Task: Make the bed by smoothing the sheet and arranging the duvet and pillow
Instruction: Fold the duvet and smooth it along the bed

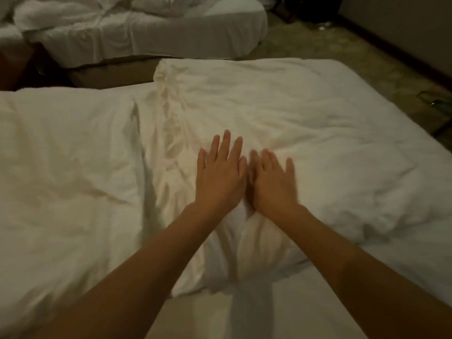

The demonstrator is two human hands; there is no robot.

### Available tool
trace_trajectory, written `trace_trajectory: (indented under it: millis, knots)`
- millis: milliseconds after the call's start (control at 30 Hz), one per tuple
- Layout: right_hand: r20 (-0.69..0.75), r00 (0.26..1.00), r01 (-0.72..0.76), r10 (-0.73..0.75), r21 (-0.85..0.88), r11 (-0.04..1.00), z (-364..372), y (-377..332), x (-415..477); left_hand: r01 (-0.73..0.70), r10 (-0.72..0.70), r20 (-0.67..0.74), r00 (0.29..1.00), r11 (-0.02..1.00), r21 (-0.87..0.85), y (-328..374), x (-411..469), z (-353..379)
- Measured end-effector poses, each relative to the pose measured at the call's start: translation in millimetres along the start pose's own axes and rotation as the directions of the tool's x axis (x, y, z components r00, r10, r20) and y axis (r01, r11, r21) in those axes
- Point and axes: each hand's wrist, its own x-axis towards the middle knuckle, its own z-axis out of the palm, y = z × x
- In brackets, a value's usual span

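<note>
The duvet [305, 130] is laid across the bed over the sheet [342, 302], creased near its middle. The left hand [220, 174] and right hand [271, 187] are pressed flat on it, fingers straight, nothing gripped. Creases could be bunched into a ridge by uneven strokes.

Your arms are bare as far as they show: left forearm [146, 265], right forearm [354, 260], both slim. Left hand [220, 174]: bare, with long, slender fingers and sharp outlines. Right hand [274, 182]: bare too, but motion-blurred, so finger detail is unreadable. The light is dim and warm, and finer marks are indistinct.
</note>
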Motion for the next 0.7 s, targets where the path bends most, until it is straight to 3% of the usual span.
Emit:
trace_trajectory:
  millis: [100, 200, 267, 367, 533, 633, 700]
  knots:
    - [0.103, 0.984, 0.141, -0.145, 0.038, 0.989, 16, 17, 10, 0.016, -0.032, 0.072, 0.997, 0.978, 0.207, 18, 23, 17]
    - [0.036, 0.965, 0.26, -0.26, -0.003, 0.965, 15, 44, 27, -0.035, 0.02, 0.046, 0.999, 0.942, 0.334, 34, 45, 24]
    - [-0.071, 0.987, 0.147, -0.146, 0.016, 0.989, 9, 77, 39, -0.027, 0.032, -0.015, 0.999, 0.956, 0.293, 45, 65, 26]
    - [-0.1, 0.993, -0.056, 0.059, 0.037, 0.998, 12, 131, 52, 0.059, -0.043, -0.057, 0.997, 0.953, 0.299, 44, 84, 53]
    - [-0.125, 0.99, -0.055, 0.065, 0.084, 0.995, 20, 167, 70, 0.113, -0.099, -0.059, 0.993, 0.925, 0.363, 35, 80, 111]
    - [-0.069, 0.965, -0.246, 0.253, 0.103, 0.964, 15, 197, 91, 0.105, -0.083, -0.075, 0.994, 0.925, 0.364, 32, 86, 125]
    - [0.014, 0.925, -0.375, 0.381, 0.207, 0.904, 10, 213, 103, 0.098, -0.071, -0.087, 0.994, 0.927, 0.361, 28, 88, 133]
